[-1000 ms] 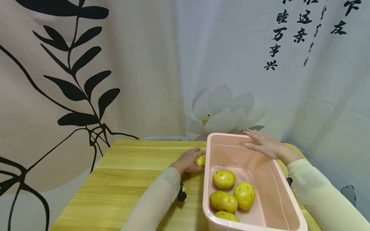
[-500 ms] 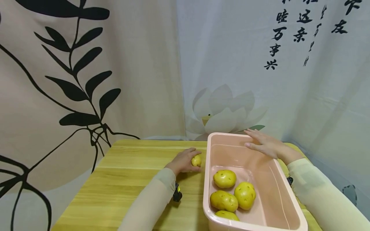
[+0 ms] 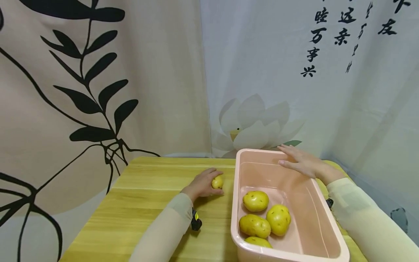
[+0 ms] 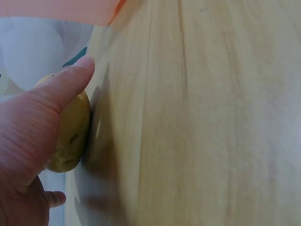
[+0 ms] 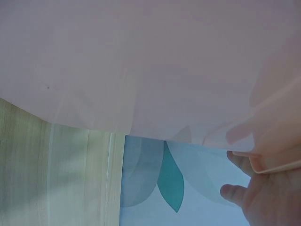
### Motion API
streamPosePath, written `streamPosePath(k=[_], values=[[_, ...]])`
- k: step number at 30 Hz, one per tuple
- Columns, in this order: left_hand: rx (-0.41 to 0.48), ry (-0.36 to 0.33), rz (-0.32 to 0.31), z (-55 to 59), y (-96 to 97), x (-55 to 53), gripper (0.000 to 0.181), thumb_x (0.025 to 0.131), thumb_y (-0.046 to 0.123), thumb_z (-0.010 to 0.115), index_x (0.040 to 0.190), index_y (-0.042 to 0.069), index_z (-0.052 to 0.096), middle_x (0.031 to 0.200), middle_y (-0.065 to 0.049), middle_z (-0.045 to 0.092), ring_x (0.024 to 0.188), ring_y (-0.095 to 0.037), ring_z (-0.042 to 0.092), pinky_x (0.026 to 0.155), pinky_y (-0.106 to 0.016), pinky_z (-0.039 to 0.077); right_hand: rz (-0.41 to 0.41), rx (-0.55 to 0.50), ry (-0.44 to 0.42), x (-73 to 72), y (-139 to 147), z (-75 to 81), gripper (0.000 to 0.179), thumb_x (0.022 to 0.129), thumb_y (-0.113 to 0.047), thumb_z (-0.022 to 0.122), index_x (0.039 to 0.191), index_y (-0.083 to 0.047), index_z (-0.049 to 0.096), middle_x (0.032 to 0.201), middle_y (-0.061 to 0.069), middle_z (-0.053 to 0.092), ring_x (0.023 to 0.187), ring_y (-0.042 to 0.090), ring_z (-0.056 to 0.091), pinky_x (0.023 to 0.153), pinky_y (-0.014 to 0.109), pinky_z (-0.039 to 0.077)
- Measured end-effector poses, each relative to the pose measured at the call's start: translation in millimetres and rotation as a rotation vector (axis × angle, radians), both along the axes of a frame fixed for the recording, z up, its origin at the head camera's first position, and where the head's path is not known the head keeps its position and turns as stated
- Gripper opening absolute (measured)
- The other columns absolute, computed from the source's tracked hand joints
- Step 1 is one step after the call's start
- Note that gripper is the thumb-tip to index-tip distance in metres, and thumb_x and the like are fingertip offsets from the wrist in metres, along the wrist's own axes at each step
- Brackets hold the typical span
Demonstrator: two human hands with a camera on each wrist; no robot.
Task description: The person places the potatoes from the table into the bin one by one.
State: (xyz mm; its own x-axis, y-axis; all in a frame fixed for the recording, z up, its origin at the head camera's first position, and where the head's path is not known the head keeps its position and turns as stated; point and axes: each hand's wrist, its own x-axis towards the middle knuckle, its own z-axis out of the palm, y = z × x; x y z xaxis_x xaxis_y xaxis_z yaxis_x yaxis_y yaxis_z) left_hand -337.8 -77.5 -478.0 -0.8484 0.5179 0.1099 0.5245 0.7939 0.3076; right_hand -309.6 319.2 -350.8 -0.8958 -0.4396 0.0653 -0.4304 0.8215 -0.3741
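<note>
My left hand point(image 3: 202, 184) holds a yellow potato point(image 3: 217, 182) low over the table, left of the pink plastic bin point(image 3: 314, 203). In the left wrist view the thumb lies across the potato point(image 4: 74, 136), close beside the tabletop. Over the bin's far right corner rests my right hand point(image 3: 302, 162), fingers spread and fairly straight across the rim. In the right wrist view its fingers point(image 5: 233, 193) show at the bin's edge. Inside the bin lie several potatoes: one farther back point(image 3: 255, 201), one to the right point(image 3: 278, 219), others nearer the front wall.
The wooden table point(image 3: 147, 203) extends left of the bin and ends at a back edge. Behind it hangs a curtain point(image 3: 170, 80) printed with black leaves, a pale lotus and dark characters.
My left hand has moved left with the potato, away from the bin's left wall. The right hand keeps its place on the rim. The view has shifted slightly.
</note>
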Motion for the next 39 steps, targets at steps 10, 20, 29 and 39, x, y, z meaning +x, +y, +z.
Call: streamPosePath(k=[10, 20, 29, 39], values=[[0.022, 0.009, 0.022, -0.5, -9.5, 15.6, 0.08, 0.076, 0.053, 0.076, 0.143, 0.02, 0.045, 0.145, -0.01, 0.041, 0.131, -0.028, 0.039, 0.102, -0.052, 0.037, -0.013, 0.011, -0.013, -2.2, 0.3, 0.0, 0.078, 0.094, -0.06, 0.047, 0.153, -0.015, 0.025, 0.158, 0.015, 0.02, 0.143, 0.041, 0.011, 0.107, 0.067, 0.013], [0.037, 0.011, 0.074, -0.5, -12.3, 36.9, 0.08, 0.075, 0.054, 0.077, 0.142, 0.022, 0.046, 0.143, -0.011, 0.041, 0.131, -0.03, 0.038, 0.1, -0.055, 0.036, -0.008, 0.006, 0.003, -0.1, 0.3, 0.5, 0.076, 0.094, -0.058, 0.048, 0.153, -0.014, 0.027, 0.157, 0.017, 0.021, 0.142, 0.043, 0.014, 0.107, 0.067, 0.014], [0.058, 0.014, 0.119, -1.9, -11.9, 54.7, 0.081, 0.073, 0.054, 0.078, 0.141, 0.023, 0.047, 0.143, -0.011, 0.042, 0.131, -0.03, 0.039, 0.1, -0.055, 0.036, -0.008, 0.009, -0.013, 3.9, -2.3, 7.7, 0.076, 0.094, -0.058, 0.048, 0.153, -0.015, 0.025, 0.157, 0.017, 0.019, 0.143, 0.042, 0.012, 0.107, 0.068, 0.014], [0.071, 0.031, 0.148, -4.5, -10.2, 78.4, 0.081, 0.074, 0.055, 0.077, 0.141, 0.023, 0.047, 0.144, -0.013, 0.041, 0.132, -0.033, 0.038, 0.1, -0.057, 0.035, -0.012, 0.008, -0.018, 3.1, -1.3, 4.2, 0.076, 0.094, -0.058, 0.048, 0.153, -0.015, 0.026, 0.157, 0.016, 0.02, 0.143, 0.042, 0.012, 0.107, 0.067, 0.013]])
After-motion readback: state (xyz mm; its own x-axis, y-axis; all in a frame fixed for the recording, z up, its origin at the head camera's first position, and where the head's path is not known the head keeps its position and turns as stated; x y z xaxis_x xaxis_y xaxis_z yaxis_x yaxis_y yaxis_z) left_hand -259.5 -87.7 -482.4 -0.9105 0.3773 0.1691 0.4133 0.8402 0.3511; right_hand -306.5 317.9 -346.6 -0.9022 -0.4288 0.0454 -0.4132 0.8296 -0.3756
